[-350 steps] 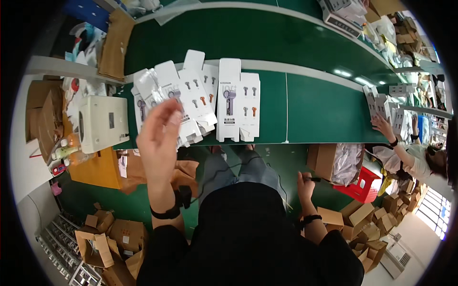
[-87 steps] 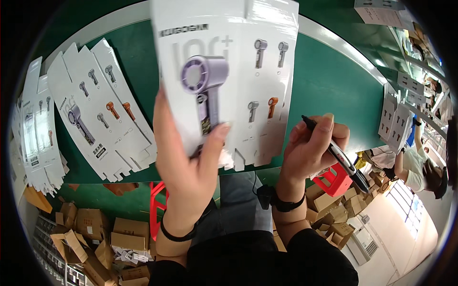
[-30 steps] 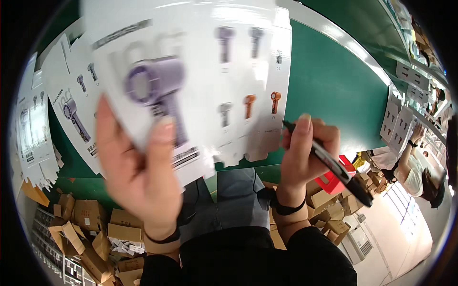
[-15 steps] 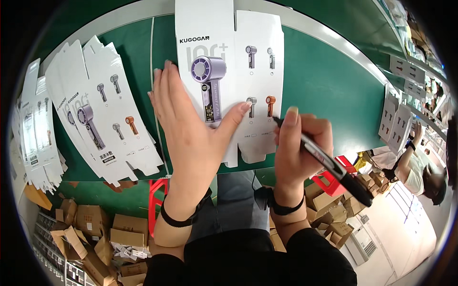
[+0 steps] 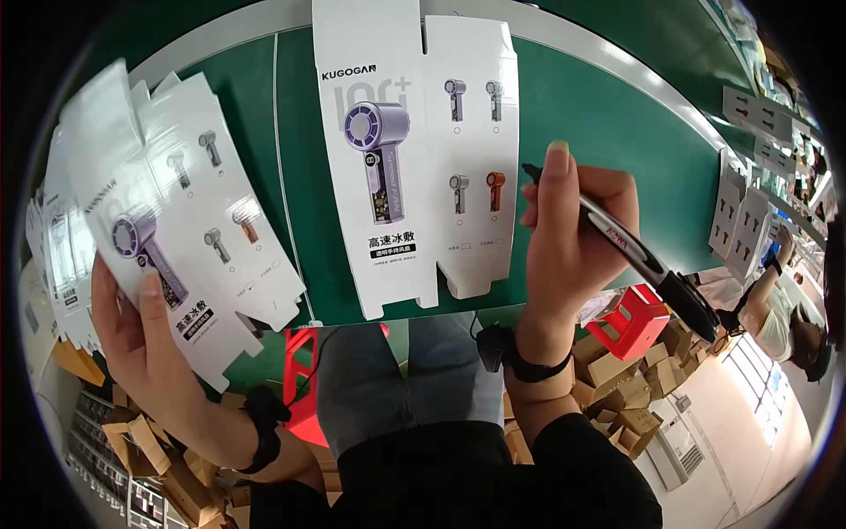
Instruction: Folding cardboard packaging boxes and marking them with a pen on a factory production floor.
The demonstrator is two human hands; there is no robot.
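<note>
A flat, unfolded white carton [image 5: 429, 159] printed with a purple handheld fan lies in the middle of the green table [image 5: 617, 141]. Beside its right edge, my right hand [image 5: 568, 251] grips a black marker [image 5: 648, 282]; the dark tip points up-left, apart from the carton. At the left, my left hand [image 5: 154, 353] pinches the lower left of another flat carton [image 5: 207, 339], thumb on top and fingers underneath. That carton is tilted up and partly covers a similar one [image 5: 189, 110] in the pile.
More flat cartons [image 5: 70, 264] are piled at the far left. Further cartons [image 5: 727, 207] lie at the right end, where another person [image 5: 775, 300] stands. Red stools [image 5: 634, 322] and brown cardboard boxes [image 5: 617, 388] are below the table edge.
My left hand has left the middle carton, moved left and taken hold of a carton from the pile, raising it. My right hand with the marker has shifted slightly up and right.
</note>
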